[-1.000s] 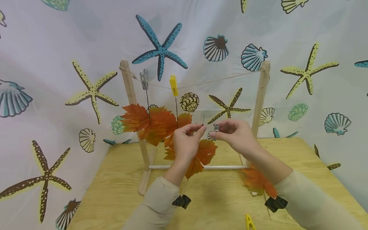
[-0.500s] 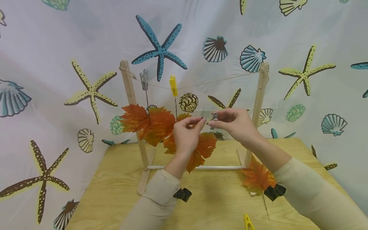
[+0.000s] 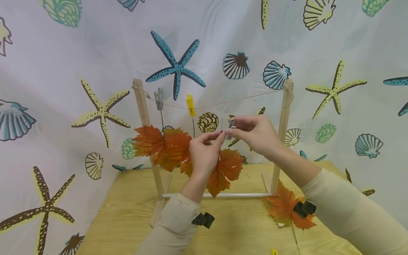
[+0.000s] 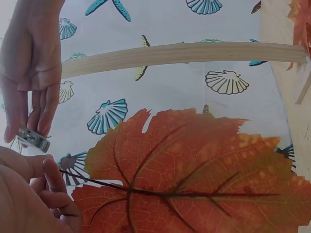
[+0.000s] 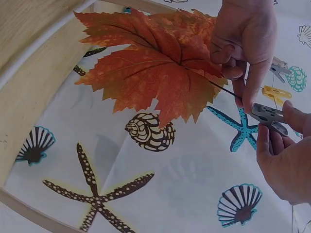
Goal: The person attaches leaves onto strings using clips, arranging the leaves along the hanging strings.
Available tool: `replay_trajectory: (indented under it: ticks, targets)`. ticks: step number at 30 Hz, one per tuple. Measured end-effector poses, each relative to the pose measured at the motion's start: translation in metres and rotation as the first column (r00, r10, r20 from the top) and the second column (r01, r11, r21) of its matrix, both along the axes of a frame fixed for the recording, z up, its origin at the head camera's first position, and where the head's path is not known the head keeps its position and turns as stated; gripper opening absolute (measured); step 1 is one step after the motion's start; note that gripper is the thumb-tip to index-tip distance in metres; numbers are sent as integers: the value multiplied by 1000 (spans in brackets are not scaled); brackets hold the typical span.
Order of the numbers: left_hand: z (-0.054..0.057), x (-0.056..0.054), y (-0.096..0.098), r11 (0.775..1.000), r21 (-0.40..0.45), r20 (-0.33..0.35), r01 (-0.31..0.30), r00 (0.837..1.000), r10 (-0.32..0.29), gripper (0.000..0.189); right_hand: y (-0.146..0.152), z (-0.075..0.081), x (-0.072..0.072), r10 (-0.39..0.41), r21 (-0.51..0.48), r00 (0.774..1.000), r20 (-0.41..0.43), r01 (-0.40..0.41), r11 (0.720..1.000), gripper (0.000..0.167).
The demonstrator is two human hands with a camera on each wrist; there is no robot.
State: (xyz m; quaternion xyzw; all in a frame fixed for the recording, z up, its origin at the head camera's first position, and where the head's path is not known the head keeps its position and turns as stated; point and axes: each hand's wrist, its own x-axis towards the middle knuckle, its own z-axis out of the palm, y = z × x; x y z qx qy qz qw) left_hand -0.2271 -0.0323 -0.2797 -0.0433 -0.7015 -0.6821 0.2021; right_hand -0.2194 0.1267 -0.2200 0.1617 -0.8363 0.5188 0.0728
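My left hand point(image 3: 204, 153) pinches the thin dark stem of an orange artificial maple leaf point(image 3: 225, 171) between thumb and fingers; the leaf hangs below the hand. The stem's tip pokes up above the fingertips. Just right of it, my right hand point(image 3: 259, 136) holds a grey clothespin point(image 5: 267, 114) between thumb and fingers, close beside the left fingertips. In the left wrist view the leaf's veined face fills the lower right. Behind the hands a twine line point(image 3: 236, 101) runs between two wooden posts.
A grey clothespin point(image 3: 158, 100) and a yellow clothespin point(image 3: 190, 105) on the twine hold hanging leaves point(image 3: 173, 147) at left. Another leaf point(image 3: 288, 205) lies at the right post's foot point(image 3: 267, 182). A yellow clothespin point(image 3: 274, 251) shows at the table's near edge. A white rod point(image 3: 242, 195) joins the posts.
My right hand has moved up and left with the grey clothespin, nearer to the leaf stem. The left hand keeps its pinch on the stem. The head view has tilted up slightly.
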Motion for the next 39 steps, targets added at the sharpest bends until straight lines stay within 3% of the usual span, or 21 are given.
replay_trajectory:
  ticks: [4, 12, 19, 25, 30, 39]
  targets:
    - [5, 0, -1, 999, 13, 1, -30, 1000, 30, 15, -10, 14, 0, 9, 16, 999, -37, -9, 1000, 43]
    - [15, -3, 2, 995, -32, -10, -91, 996, 91, 17, -11, 30, -6, -90, 6, 994, -58, 91, 996, 34]
    - [21, -5, 4, 994, -19, -42, -110, 993, 109, 18, -12, 39, -11, -87, 9, 993, -85, 88, 996, 32]
    - [25, -8, 5, 990, -9, -65, -140, 988, 139, 18, -14, 49, -13, -99, -55, 989, -113, 93, 994, 27]
    - [26, -10, 7, 991, -11, -46, -133, 990, 132, 20, -15, 58, -14, -101, -82, 989, -106, 92, 992, 26]
    - [33, -17, 5, 991, -9, -97, -135, 986, 134, 20, -25, 74, -17, -100, -92, 987, -127, 89, 992, 25]
